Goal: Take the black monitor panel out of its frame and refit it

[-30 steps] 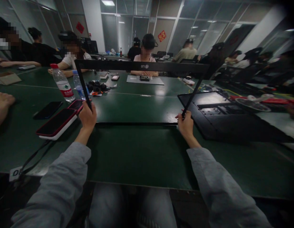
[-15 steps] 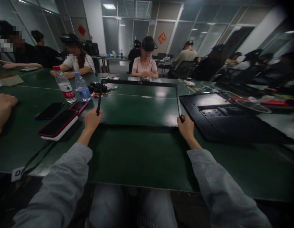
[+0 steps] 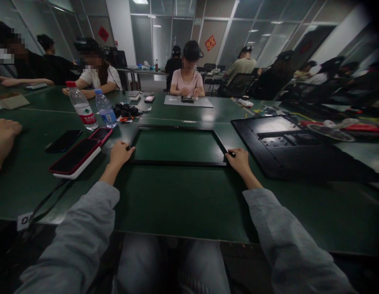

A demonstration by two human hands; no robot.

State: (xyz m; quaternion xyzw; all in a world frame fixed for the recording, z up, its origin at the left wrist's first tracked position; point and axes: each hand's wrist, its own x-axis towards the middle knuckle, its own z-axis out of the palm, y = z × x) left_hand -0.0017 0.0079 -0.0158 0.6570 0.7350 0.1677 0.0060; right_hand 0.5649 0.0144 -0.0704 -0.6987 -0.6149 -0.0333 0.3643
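Pinching the frame, left hand and right hand face a tag reading "0"; the bottle's red label is illegible.

The left hand and the right hand are held apart at about the same height, fingers curled and thumbs turned inward toward each other. Both forearms reach forward from the near side, angling inward, in long gray sleeves that end short of the bare wrists.
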